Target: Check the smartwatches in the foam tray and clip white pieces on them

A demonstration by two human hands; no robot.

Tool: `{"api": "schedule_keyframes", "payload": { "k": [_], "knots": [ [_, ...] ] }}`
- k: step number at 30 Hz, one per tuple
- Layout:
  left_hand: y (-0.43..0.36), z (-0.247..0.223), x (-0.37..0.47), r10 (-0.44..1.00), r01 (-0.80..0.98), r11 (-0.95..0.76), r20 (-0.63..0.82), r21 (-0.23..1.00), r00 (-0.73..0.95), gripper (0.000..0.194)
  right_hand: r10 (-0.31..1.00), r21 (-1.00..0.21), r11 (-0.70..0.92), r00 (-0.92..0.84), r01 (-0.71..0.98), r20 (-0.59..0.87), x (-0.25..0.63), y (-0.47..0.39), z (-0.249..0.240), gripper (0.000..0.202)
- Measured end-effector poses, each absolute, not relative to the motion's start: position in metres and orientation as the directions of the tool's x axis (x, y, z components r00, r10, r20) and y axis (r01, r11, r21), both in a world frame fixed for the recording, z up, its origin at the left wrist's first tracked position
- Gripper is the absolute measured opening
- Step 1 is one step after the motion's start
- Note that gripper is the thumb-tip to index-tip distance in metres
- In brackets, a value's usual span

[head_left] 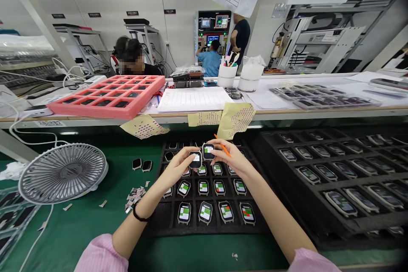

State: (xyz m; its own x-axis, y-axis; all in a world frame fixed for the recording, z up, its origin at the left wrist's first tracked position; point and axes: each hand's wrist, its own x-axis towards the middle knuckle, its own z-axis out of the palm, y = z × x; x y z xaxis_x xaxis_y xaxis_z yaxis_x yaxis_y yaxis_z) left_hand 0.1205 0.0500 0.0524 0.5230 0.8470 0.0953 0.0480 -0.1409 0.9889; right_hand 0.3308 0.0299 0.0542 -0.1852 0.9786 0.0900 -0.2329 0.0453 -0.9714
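My left hand (182, 162) grips a smartwatch case (195, 160) with a lit white screen, thumb on its face. Beside it, my right hand (232, 156) holds a second smartwatch case (208, 151), also lit. An orange pen-like stick (222, 145) is tucked between the fingers of my right hand. Both watches are held above a black foam tray (168, 221), whose compartments hold several strapless watches, such as one watch (205, 212) showing green and white blocks. Some screens also show red patches. My hands hide part of the tray's far rows.
Left on the green mat are a round fan (63, 173), two dark watches (142, 164) and a pile of small strips (135, 195). Stacked black trays (318, 195) stand right. A shelf (277, 114) beyond carries a pink foam tray (134, 110) and papers. Other people sit and stand farther back.
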Motion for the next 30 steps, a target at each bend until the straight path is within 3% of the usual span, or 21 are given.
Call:
{"api": "schedule_keyframes", "payload": {
  "k": [19, 30],
  "knots": [
    [0.046, 0.052, 0.123, 0.849, 0.026, -0.142, 0.108, 0.990, 0.516, 0.040, 0.989, -0.975, 0.097, -0.090, -0.199, 0.117, 0.324, 0.027, 0.054, 0.027],
    [0.043, 0.056, 0.120, 0.851, 0.048, -0.138, 0.094, 0.989, 0.516, 0.040, 0.985, -0.960, 0.077, -0.131, -0.271, 0.116, 0.326, 0.019, 0.063, 0.022]
  ]
}}
